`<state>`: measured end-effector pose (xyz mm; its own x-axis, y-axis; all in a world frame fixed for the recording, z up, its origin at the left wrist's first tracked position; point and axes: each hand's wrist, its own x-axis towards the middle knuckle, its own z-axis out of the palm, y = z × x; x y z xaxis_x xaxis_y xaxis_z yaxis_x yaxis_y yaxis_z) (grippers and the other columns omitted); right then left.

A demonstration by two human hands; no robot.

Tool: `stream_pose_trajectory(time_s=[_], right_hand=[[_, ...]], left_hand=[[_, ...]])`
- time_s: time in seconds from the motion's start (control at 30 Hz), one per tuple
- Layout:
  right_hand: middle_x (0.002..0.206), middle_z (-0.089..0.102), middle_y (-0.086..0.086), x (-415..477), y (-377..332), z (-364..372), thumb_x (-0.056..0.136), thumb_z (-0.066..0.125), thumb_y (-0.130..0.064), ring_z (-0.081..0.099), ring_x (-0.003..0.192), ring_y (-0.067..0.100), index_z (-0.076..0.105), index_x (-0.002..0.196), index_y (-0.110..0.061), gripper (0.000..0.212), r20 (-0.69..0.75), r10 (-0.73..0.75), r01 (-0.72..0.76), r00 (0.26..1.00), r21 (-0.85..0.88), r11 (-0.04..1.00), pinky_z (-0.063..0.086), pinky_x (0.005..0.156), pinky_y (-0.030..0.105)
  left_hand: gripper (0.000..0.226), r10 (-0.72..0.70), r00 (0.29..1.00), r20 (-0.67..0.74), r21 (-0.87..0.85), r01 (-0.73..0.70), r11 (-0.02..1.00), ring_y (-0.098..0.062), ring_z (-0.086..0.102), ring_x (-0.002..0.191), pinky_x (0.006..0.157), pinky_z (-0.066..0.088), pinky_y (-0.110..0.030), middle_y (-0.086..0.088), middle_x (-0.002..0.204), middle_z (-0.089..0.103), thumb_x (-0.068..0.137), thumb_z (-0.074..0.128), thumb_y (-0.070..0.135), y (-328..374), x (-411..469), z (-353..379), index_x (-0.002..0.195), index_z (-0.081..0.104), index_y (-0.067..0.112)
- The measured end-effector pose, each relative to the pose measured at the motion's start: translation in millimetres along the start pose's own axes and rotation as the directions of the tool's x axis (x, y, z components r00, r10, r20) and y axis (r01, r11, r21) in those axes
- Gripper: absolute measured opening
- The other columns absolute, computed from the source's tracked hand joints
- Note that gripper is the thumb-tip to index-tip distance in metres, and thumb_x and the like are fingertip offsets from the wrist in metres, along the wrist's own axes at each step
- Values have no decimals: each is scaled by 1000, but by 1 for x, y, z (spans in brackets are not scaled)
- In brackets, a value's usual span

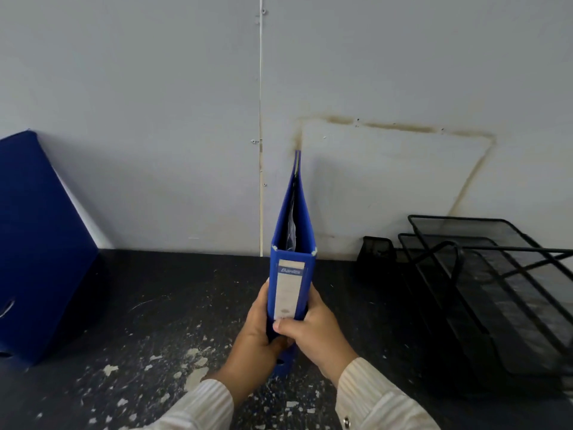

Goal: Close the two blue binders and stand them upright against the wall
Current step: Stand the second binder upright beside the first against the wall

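A closed blue binder stands upright in the middle of the dark table, its labelled spine facing me and its far edge by the grey wall. My left hand grips the lower left of the spine. On the right side my right hand holds it, thumb pressed on the label. A second blue binder leans against the wall at the far left, closed, partly cut off by the frame edge.
Black wire mesh paper trays stand at the right with a small black mesh holder behind them. The black tabletop has chipped pale patches. A thin cable runs down the wall.
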<state>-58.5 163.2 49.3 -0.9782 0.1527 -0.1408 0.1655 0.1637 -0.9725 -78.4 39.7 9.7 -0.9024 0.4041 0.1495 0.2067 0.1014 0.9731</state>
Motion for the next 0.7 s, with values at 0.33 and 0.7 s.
stream_pose_trajectory(time_s=[0.33,0.7], right_hand=[[102,65,-12,2,-27,-21,62,72,-7,59,104,12,53,105,-52,66,38,24,-20,999,-82,996,54,73,27],[104,63,-7,-3,-38,-28,66,69,3,57,106,15,47,121,-46,77,56,43,-36,997,-125,991,53,72,26]], left_hand=[[97,-40,996,75,67,35,997,12,43,125,92,43,-7,25,136,46,82,66,2,15,12,-6,140,16,61],[97,-96,992,87,110,86,990,-3,51,122,98,50,-28,10,137,46,82,72,15,34,16,-13,143,10,58]])
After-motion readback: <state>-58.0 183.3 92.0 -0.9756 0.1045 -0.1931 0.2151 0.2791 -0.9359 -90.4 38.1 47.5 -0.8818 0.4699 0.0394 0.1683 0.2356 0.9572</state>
